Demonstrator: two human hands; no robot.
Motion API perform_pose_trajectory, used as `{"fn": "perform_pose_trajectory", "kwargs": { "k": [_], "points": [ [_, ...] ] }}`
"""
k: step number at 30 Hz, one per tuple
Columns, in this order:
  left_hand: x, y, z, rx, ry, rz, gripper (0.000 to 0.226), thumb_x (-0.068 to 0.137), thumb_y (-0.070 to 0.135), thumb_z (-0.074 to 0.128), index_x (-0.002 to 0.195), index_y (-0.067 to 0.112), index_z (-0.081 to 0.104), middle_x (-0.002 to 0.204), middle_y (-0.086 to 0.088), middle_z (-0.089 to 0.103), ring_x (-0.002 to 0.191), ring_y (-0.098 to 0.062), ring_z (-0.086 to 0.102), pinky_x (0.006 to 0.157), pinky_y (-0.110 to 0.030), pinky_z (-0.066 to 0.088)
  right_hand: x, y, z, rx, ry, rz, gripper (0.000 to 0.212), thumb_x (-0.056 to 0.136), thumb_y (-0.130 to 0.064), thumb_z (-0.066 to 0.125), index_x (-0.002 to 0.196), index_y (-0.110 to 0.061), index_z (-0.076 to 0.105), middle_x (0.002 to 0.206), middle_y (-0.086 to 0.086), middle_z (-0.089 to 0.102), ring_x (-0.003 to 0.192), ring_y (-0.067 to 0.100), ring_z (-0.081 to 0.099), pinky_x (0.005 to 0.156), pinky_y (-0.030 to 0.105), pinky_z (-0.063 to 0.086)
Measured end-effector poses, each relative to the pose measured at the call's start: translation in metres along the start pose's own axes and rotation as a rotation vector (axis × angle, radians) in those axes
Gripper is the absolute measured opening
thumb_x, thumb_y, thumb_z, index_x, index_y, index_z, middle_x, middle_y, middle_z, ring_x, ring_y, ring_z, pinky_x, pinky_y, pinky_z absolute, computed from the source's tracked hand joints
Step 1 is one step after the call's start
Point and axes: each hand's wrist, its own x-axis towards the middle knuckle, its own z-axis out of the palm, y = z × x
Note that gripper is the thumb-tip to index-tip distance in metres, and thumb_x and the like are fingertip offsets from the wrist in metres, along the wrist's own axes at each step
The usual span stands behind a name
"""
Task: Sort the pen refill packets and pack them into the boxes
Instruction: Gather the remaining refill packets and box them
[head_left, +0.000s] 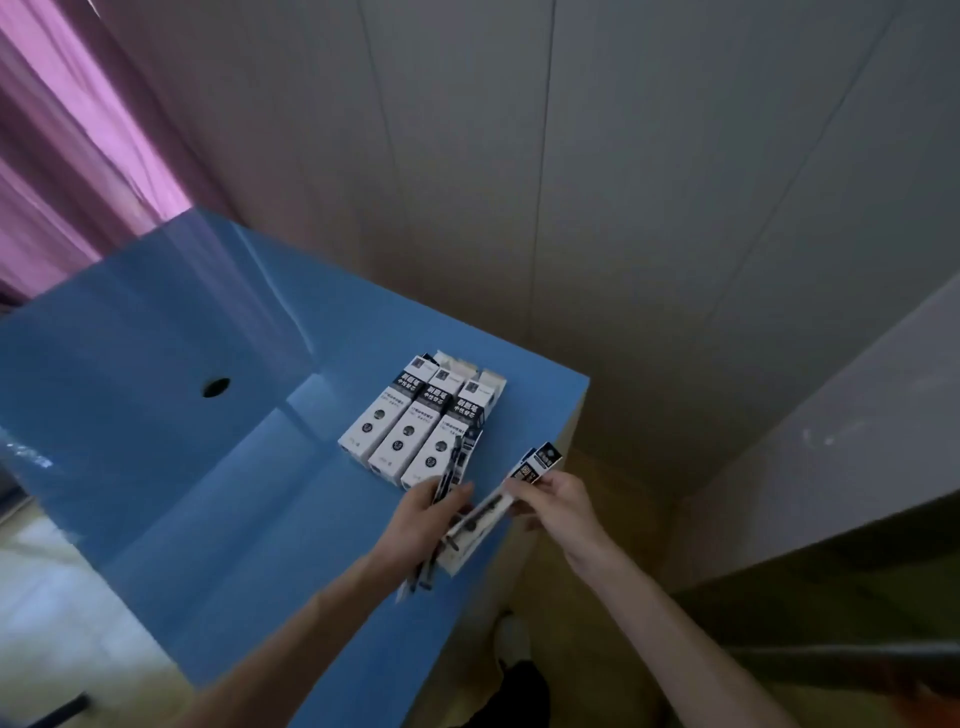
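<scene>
Three white-and-black refill boxes (415, 421) lie side by side on the blue table (218, 493), their far flaps open. My left hand (431, 512) grips a bunch of pen refill packets (452, 462) just in front of the boxes; the packets' lower ends stick out below the hand. My right hand (553, 501) pinches the upper part of another box (498, 512), held tilted over the table's right edge, between both hands.
A round cable hole (216, 387) sits in the table's left part. Grey wall panels stand behind the table. Purple curtains (67, 156) hang at the left. A pale counter edge (831, 441) runs along the right.
</scene>
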Motion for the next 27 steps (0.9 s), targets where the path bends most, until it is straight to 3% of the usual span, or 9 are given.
{"fn": "perform_pose_trajectory", "kwargs": {
  "k": [2,6,11,14,18,22,27],
  "points": [
    [0.025,0.009,-0.007,0.098,0.146,0.046,0.035,0.099,0.041,0.063,0.083,0.009,0.060,0.066,-0.001,0.065,0.063,-0.018,0.059,0.068,-0.045,0.053,0.022,-0.018,-0.010,0.071,0.058,0.014,0.020,0.092,-0.015,0.075,0.103,0.000,0.068,0.097,0.017,0.077,0.080,0.022,0.075,0.058,0.024,0.056],
    [0.061,0.041,-0.015,0.385,0.398,0.151,0.029,0.091,0.038,0.069,0.084,0.019,0.048,0.072,0.008,0.057,0.072,-0.022,0.058,0.061,-0.037,0.042,0.067,-0.065,-0.029,0.166,0.148,-0.041,0.010,0.094,-0.010,0.073,0.101,-0.003,0.071,0.103,0.019,0.077,0.081,0.021,0.074,0.057,0.023,0.058],
    [0.091,0.051,-0.009,0.666,0.339,0.155,0.056,0.082,0.055,0.072,0.120,0.021,0.050,0.115,0.006,0.055,0.095,-0.024,0.064,0.071,-0.037,0.048,0.112,-0.110,-0.042,0.242,0.272,-0.081,0.004,0.096,-0.007,0.069,0.095,-0.004,0.067,0.107,0.019,0.074,0.091,0.024,0.071,0.062,0.026,0.062],
    [0.096,0.045,-0.008,0.729,0.351,0.195,0.060,0.084,0.052,0.066,0.136,0.026,0.048,0.123,0.007,0.056,0.096,-0.025,0.067,0.068,-0.037,0.049,0.128,-0.125,-0.043,0.225,0.290,-0.081,0.006,0.097,-0.006,0.067,0.091,-0.005,0.065,0.108,0.021,0.073,0.095,0.027,0.072,0.069,0.030,0.063],
    [0.098,0.049,-0.013,0.729,0.335,0.213,0.065,0.084,0.049,0.065,0.143,0.031,0.042,0.125,0.008,0.067,0.101,-0.023,0.069,0.075,-0.036,0.054,0.144,-0.134,-0.046,0.150,0.289,-0.108,0.006,0.098,-0.009,0.067,0.101,-0.005,0.067,0.112,0.019,0.073,0.104,0.029,0.073,0.074,0.031,0.064],
    [0.094,0.051,-0.016,0.573,0.367,0.172,0.079,0.079,0.048,0.071,0.149,0.032,0.038,0.121,0.007,0.070,0.106,-0.022,0.067,0.080,-0.032,0.050,0.148,-0.150,-0.043,0.013,0.259,-0.182,0.010,0.100,-0.013,0.064,0.104,-0.006,0.070,0.105,0.014,0.075,0.093,0.022,0.075,0.068,0.027,0.063],
    [0.085,0.044,-0.024,0.325,0.491,0.258,0.084,0.073,0.043,0.083,0.147,0.033,0.044,0.134,0.013,0.064,0.116,-0.017,0.063,0.090,-0.030,0.051,0.143,-0.176,-0.032,-0.136,0.125,-0.319,0.013,0.100,-0.016,0.064,0.106,-0.007,0.071,0.093,0.005,0.079,0.089,0.026,0.076,0.071,0.037,0.063]
  ]
}}
